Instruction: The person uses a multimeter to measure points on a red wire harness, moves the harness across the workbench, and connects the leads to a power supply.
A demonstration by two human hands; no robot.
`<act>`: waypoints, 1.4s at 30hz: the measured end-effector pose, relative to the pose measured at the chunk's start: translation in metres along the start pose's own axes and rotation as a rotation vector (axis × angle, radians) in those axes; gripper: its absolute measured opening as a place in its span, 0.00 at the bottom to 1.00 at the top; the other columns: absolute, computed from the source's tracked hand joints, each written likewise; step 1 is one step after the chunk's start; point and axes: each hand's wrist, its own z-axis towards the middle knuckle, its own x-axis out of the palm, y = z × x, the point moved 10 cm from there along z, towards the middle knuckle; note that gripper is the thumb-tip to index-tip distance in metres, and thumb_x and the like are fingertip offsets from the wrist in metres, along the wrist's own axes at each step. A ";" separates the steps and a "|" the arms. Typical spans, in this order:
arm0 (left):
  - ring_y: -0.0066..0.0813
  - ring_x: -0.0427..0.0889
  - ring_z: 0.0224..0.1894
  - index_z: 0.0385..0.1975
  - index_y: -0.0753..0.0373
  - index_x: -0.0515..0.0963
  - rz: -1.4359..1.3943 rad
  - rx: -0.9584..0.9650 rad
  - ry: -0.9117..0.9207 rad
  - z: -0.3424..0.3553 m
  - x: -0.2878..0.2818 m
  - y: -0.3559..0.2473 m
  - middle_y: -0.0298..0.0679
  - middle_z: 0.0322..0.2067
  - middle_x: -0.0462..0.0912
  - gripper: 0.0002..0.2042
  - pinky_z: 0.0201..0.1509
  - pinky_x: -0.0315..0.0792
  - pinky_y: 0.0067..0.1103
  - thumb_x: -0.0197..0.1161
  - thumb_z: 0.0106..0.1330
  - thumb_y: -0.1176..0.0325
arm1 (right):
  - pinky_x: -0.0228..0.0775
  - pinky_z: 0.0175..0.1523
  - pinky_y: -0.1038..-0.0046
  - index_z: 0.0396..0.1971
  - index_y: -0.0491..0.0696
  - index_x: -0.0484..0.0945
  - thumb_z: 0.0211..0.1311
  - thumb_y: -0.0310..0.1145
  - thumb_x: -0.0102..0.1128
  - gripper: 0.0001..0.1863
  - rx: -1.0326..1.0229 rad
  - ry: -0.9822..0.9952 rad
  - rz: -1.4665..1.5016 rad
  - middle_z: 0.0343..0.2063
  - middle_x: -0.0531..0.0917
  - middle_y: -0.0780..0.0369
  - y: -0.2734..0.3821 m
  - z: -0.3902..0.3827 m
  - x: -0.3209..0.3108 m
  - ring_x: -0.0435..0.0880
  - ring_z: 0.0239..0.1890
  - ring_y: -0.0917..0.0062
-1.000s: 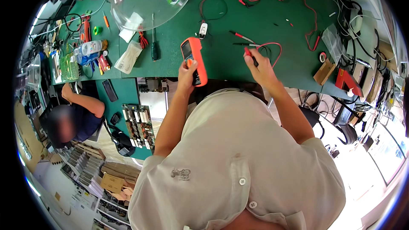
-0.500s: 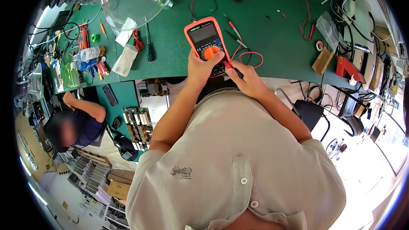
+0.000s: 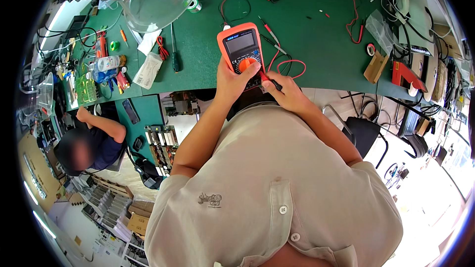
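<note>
Left hand [image 3: 232,80] is wrapped around the lower half of the orange digital multimeter [image 3: 242,44], thumb on its rotary dial [image 3: 246,64], and here's the right hand [image 3: 287,91] with fingers closed on the red and black test-lead plugs [image 3: 264,76], tight in at the meter's lower right! The multimeter is up by the near edge of the table [image 3: 316,34], screen facing up, its long axis running away from the body with the top leaning a touch left. The plugs lie across that line, slanting from the right hand up and left towards the meter's bottom end; whether their tips are seated, I can't tell, the fingers hide it. Right hand is the nearer one to that lower-right corner, left has the body of the meter. Look just right of the multimeter: a red test probe [image 3: 268,30] and a dark one lie aslant, the red lead wire [image 3: 303,66] looping out beside them. Well left of the meter there's a screwdriver [image 3: 175,62], far right a second red lead [image 3: 354,24], with green tabletop between, and the person's shirt [image 3: 277,148] sits close below.
</note>
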 end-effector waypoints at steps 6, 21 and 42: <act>0.20 0.83 0.38 0.47 0.66 0.74 -0.018 -0.093 0.014 -0.006 -0.004 0.014 0.36 0.39 0.83 0.16 0.43 0.80 0.21 0.70 0.61 0.76 | 0.66 0.34 0.67 0.43 0.41 0.75 0.74 0.41 0.54 0.16 0.013 0.049 -0.005 0.24 0.76 0.51 -0.011 -0.006 0.010 0.70 0.25 0.66; 0.24 0.83 0.34 0.43 0.61 0.77 -0.297 -0.474 -0.277 -0.032 -0.112 0.183 0.33 0.35 0.83 0.11 0.39 0.80 0.24 0.69 0.62 0.72 | 0.71 0.37 0.72 0.39 0.42 0.78 0.71 0.47 0.54 0.20 0.447 -0.189 0.018 0.24 0.80 0.62 -0.134 -0.006 -0.044 0.77 0.28 0.78; 0.21 0.80 0.37 0.42 0.62 0.77 -0.310 -0.483 -0.469 -0.070 -0.125 0.157 0.32 0.36 0.81 0.10 0.43 0.75 0.21 0.69 0.63 0.71 | 0.75 0.55 0.60 0.51 0.57 0.79 0.57 0.34 0.67 0.20 -0.033 -0.272 -0.888 0.49 0.76 0.60 -0.171 0.205 -0.171 0.77 0.54 0.61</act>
